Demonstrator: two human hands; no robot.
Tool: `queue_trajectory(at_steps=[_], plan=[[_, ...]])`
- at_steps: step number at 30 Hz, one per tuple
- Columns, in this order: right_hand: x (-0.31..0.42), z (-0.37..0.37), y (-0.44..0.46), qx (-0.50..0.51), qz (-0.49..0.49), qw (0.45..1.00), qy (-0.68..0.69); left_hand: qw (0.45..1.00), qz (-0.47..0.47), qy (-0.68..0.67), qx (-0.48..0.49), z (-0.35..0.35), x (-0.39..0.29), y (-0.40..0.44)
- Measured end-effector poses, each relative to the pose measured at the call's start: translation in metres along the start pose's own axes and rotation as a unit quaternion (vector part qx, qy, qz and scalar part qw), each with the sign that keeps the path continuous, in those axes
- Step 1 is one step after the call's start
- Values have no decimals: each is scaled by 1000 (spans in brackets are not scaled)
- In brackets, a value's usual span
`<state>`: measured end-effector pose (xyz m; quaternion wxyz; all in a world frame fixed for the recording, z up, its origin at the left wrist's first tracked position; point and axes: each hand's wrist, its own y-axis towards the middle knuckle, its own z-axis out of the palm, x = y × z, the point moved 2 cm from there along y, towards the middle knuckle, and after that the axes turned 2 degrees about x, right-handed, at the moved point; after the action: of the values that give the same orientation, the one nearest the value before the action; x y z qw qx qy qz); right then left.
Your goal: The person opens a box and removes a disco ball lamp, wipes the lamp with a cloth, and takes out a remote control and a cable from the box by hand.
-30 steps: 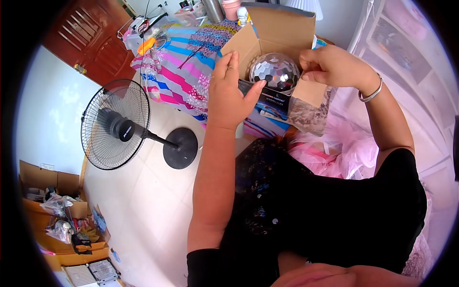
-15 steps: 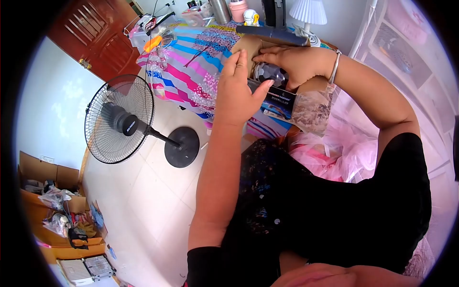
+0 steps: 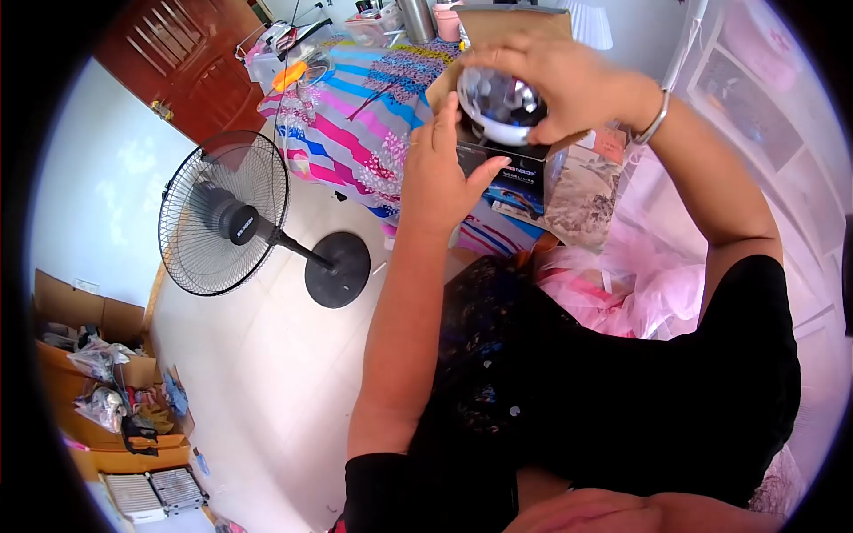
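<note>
My right hand (image 3: 582, 89) grips a disco light (image 3: 502, 102) with a clear faceted dome and a pale rim, fingers over its far side and thumb on the near side. The light is tilted just above an open cardboard box (image 3: 520, 173) with a dark printed front. My left hand (image 3: 438, 182) rests at the box's left near corner, fingers stretched upward and thumb spread across the front. Inside the box, most is hidden by the light and my right hand. One box flap (image 3: 515, 22) stands up behind.
The box is on a bed or table with a colourful striped cloth (image 3: 355, 98). A stand fan (image 3: 240, 222) is on the floor at left. A white lamp (image 3: 591, 27), pink tulle (image 3: 653, 275) and a patterned brown sheet (image 3: 582, 200) are nearby.
My right hand has risen out of the box, lifting the disco light with it. The far flap now stands upright. My left hand has stayed at the box's corner.
</note>
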<state>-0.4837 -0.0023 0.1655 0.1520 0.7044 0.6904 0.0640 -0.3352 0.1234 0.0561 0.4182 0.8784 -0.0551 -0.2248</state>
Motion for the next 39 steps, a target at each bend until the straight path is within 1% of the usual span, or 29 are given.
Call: queue_trajectory(at_steps=[1,3,4,5,6,7,8,9,10,11,13,16,17,18,19,21,22,23,25,26,27,28,29,30,32,36,38,39], plan=[[0,-12,0,-1,1,1000,0,1000,-7,-11,0,-1,-1,-1],[-1,-36,0,-71,-10,997,-14,1000,-12,3,-7,-1,-2,-3],[-2,-47,-2,-71,-11,997,-17,1000,-3,17,16,0,-3,-3],[-4,-60,-6,-79,-22,997,11,999,6,33,38,1,-2,-2],[-7,-70,-11,-86,-34,995,39,997,54,57,1,3,-3,-1],[-10,-76,-15,-94,-45,992,68,997,55,59,-3,3,-2,-1],[-14,-78,-19,-95,-47,992,66,997,54,47,21,3,-1,-1],[-15,-81,-22,-119,-88,983,106,997,52,35,45,4,-1,-1],[-15,-83,-25,-144,-127,970,146,997,54,36,44,4,-1,1],[-10,-84,-33,-146,-127,970,146,997,41,30,55,5,-1,4],[22,-89,-53,-202,-40,977,57,997,28,24,65,7,0,8],[38,-89,-72,-220,-37,973,65,996,9,52,72,7,2,20],[35,-92,-79,-219,-37,972,70,997,24,63,43,5,5,25],[31,-93,-87,-163,-52,981,96,996,39,73,13,3,8,29],[27,-92,-95,-106,-66,985,122,996,36,75,15,2,11,33],[22,-75,-100,-92,-75,985,124,994,-2,106,-24,-5,21,42],[23,-65,-99,-73,-51,989,121,992,-15,119,-40,-7,25,44],[25,-55,-98,-53,-26,991,119,992,-15,122,-37,-10,29,46],[28,-36,-91,-70,-41,988,130,983,-46,168,-67,-17,38,49],[27,-23,-89,-40,-15,991,126,978,-65,186,-63,-19,45,49],[25,-10,-87,-11,11,993,120,978,-65,189,-62,-20,50,48],[24,-1,-84,-7,25,993,115,972,-85,209,-62,-20,55,46],[20,9,-83,-9,23,993,116,965,-106,230,-63,-21,59,44],[14,18,-80,8,24,992,124,965,-106,233,-62,-20,63,42],[6,33,-74,32,25,990,132,959,-141,242,-40,-19,72,39],[2,44,-64,57,34,989,131,959,-140,243,-48,-17,83,35],[0,51,-60,48,25,994,98,962,-103,244,-65,-15,87,37],[-1,53,-59,51,22,994,99,961,-108,244,-66,-14,90,36]])
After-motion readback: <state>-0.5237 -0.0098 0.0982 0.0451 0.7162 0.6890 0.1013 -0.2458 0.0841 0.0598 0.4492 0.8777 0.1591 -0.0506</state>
